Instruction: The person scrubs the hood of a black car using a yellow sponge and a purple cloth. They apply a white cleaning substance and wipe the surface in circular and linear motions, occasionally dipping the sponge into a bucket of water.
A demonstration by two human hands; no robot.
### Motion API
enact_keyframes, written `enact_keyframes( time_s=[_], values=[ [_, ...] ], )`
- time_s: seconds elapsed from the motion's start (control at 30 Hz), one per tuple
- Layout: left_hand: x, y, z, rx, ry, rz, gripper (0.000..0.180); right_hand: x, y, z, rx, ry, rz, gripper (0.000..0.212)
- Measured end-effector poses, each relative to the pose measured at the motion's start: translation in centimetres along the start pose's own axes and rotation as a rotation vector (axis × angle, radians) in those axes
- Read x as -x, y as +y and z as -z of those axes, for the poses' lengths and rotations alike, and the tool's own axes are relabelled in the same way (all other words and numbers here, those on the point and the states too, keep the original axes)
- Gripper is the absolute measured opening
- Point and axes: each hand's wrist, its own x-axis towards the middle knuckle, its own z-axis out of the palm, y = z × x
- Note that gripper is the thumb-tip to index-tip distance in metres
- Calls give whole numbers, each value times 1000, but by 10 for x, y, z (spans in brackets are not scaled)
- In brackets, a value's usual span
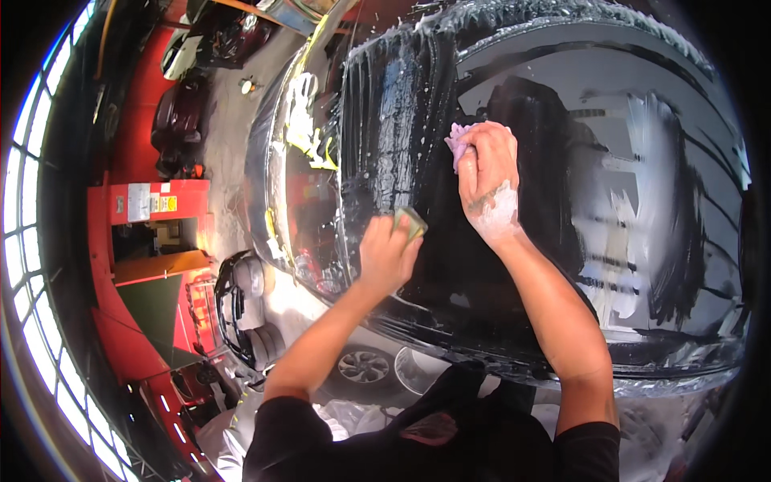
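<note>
A black car point(438, 261) with wet, streaky panels fills the space in front of me. My left hand point(382, 257) is closed around a small greenish-yellow sponge point(414, 225) near the car's left end. Farther forward and to the right, my right hand point(490, 178) grips a bunched purple cloth point(459, 145) against the dark surface beside the glass point(610, 128). White residue coats the back of that hand and wrist. Whitish smears and streaks cover the glass and the black panel left of the cloth.
Masking film with yellow-edged tape point(277, 221) hangs at the car's left end. Near my body are a wheel point(368, 365) and a white bucket point(418, 371). Black car parts point(237, 301) stand by a red cabinet point(152, 197) on the left. Crumpled plastic sheeting point(345, 418) lies below.
</note>
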Motion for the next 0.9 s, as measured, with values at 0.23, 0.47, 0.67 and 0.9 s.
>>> enact_keyframes(
  time_s=[0.23, 0.47, 0.67, 0.9],
  values=[
    [-251, -112, -60, -155, 202, 225, 28, 1, -18, -9, 27, -135, 10, 14],
    [-33, 5, -25, -22, 98, 22, 38, -1, 7, 6, -76, 13, -75, 11],
    [-132, -25, -30, -29, 41, -36, 24, 1, -5, 1, -125, 21, -81, 9],
    [-191, -19, -69, -62, 260, 23, 22, -12, 5, 9, -119, 114, -108, 17]
  ],
)
